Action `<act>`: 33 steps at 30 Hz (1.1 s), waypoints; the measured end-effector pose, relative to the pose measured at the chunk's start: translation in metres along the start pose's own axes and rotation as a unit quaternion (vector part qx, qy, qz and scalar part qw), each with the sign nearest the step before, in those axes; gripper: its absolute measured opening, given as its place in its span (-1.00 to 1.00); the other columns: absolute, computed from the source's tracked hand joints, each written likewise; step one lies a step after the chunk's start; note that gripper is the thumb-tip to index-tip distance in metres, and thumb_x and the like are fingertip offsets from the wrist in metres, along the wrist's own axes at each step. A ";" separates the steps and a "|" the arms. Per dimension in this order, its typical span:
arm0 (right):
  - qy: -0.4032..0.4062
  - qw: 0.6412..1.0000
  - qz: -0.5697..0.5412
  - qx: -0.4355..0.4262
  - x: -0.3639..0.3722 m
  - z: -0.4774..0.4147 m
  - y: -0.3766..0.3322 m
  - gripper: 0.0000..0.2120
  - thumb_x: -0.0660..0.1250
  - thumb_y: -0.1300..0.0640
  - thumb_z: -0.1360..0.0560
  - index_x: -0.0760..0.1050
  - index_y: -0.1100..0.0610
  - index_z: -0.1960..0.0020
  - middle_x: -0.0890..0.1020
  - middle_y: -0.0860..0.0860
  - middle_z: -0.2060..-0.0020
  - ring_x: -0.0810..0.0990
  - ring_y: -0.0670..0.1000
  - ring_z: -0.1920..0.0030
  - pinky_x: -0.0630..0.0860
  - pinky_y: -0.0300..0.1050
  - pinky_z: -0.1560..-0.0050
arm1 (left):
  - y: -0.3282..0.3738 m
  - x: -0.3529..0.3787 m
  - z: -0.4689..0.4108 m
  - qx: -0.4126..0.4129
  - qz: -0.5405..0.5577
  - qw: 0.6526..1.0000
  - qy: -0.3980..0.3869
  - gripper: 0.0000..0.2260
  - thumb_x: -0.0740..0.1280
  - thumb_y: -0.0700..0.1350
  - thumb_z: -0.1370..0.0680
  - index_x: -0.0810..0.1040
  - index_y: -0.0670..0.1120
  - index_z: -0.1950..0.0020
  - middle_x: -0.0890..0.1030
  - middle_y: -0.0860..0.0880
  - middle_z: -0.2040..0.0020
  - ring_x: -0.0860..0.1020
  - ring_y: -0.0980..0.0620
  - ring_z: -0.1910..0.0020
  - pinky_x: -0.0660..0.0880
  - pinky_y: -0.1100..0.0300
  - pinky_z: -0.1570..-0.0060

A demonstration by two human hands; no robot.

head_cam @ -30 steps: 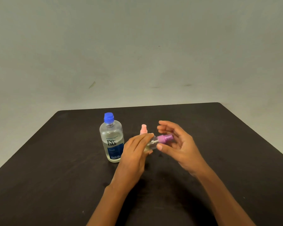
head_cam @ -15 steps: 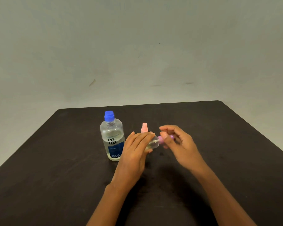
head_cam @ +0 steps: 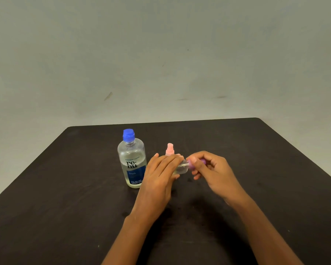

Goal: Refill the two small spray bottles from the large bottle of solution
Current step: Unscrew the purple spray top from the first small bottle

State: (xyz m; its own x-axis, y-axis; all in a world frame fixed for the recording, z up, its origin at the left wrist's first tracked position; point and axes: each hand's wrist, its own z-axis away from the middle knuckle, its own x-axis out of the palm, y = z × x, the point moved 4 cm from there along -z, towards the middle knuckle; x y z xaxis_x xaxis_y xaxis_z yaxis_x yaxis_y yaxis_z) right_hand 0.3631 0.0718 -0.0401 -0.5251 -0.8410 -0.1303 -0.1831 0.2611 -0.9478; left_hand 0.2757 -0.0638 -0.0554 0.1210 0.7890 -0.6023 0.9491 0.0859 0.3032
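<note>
Hands: left hand point(head_cam: 159, 176) grips clear spray bottle point(head_cam: 181, 168), tilted above table point(head_cam: 65, 188) centre; right hand point(head_cam: 214, 171) pinches its purple cap point(head_cam: 202, 161). Large solution bottle point(head_cam: 131, 163) stands capped nearby. Advice: steady body, unscrew cap squarely.

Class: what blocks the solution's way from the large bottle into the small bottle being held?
The blue cap on the large clear plastic bottle, and the purple spray top, pinched by the right hand, on the small clear bottle.
</note>
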 end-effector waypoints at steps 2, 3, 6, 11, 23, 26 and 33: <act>-0.013 1.000 -0.019 0.003 -0.002 0.001 0.001 -0.89 0.34 0.25 -0.50 0.59 0.14 -0.01 0.66 0.00 0.12 0.64 0.00 0.08 0.60 -0.13 0.10 | -0.001 0.000 0.001 -0.002 -0.004 1.000 -0.001 -0.64 0.19 -0.13 -0.55 0.38 -0.04 -0.35 0.53 0.00 -0.26 0.44 0.07 -0.25 0.15 0.10 -0.45; -0.022 0.999 -0.035 0.005 -0.002 0.001 0.001 -0.84 0.36 0.30 -0.48 0.59 0.14 -0.04 0.66 0.01 0.07 0.63 0.03 0.00 0.60 -0.10 0.03 | -0.001 0.000 0.001 -0.004 -0.004 1.000 -0.001 -0.65 0.19 -0.13 -0.55 0.39 -0.05 -0.34 0.53 0.00 -0.26 0.45 0.07 -0.24 0.15 0.09 -0.45; -0.027 0.998 -0.062 0.012 -0.003 0.001 0.001 -0.71 0.39 0.28 -0.46 0.54 0.07 -0.15 0.62 0.00 -0.06 0.59 0.01 -0.12 0.58 -0.08 -0.08 | -0.002 0.001 0.001 -0.005 -0.003 1.000 0.000 -0.65 0.20 -0.14 -0.54 0.40 -0.05 -0.34 0.53 0.01 -0.26 0.46 0.07 -0.24 0.17 0.08 -0.44; 0.002 0.999 -0.016 0.038 0.000 0.001 0.002 -0.80 0.28 0.07 -0.53 0.59 0.17 0.00 0.65 0.01 0.23 0.59 -0.04 0.24 0.57 -0.20 0.23 | -0.003 0.003 0.001 -0.008 0.000 1.000 -0.011 -0.64 0.19 -0.14 -0.54 0.38 -0.02 -0.34 0.52 0.03 -0.27 0.45 0.09 -0.25 0.15 0.08 -0.45; -0.015 0.998 -0.039 0.056 -0.001 0.001 0.002 -0.80 0.30 0.10 -0.51 0.59 0.18 -0.04 0.65 0.07 0.16 0.62 -0.02 0.22 0.59 -0.18 0.21 | -0.003 0.004 0.003 -0.012 -0.007 1.000 -0.021 -0.63 0.19 -0.13 -0.55 0.37 -0.03 -0.37 0.51 0.01 -0.29 0.44 0.08 -0.30 0.14 0.09 -0.46; 0.004 0.998 -0.040 0.045 -0.006 0.001 0.002 -0.90 0.36 0.24 -0.49 0.60 0.23 0.02 0.66 0.07 0.20 0.61 -0.03 0.26 0.56 -0.23 0.27 | -0.003 0.003 0.002 -0.014 -0.007 1.000 -0.022 -0.63 0.19 -0.14 -0.54 0.39 -0.03 -0.35 0.52 0.02 -0.28 0.43 0.09 -0.29 0.12 0.11 -0.47; 0.021 0.998 -0.018 0.053 -0.012 0.004 -0.001 -0.77 0.52 0.18 -0.30 0.63 0.13 0.05 0.68 0.05 0.14 0.65 -0.01 0.12 0.58 -0.22 0.11 | 0.000 0.004 0.002 -0.013 0.011 0.999 -0.031 -0.63 0.18 -0.11 -0.53 0.37 0.00 -0.35 0.52 0.03 -0.27 0.44 0.08 -0.29 0.14 0.08 -0.46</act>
State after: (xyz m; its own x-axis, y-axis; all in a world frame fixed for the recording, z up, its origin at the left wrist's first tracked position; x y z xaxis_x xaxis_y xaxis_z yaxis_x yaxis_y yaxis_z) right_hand 0.3731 0.0802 -0.0391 -0.5552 -0.8273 -0.0862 -0.1144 0.1786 -0.9772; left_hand 0.2764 -0.0616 -0.0598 0.1593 0.7519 -0.6397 0.9386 0.0856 0.3343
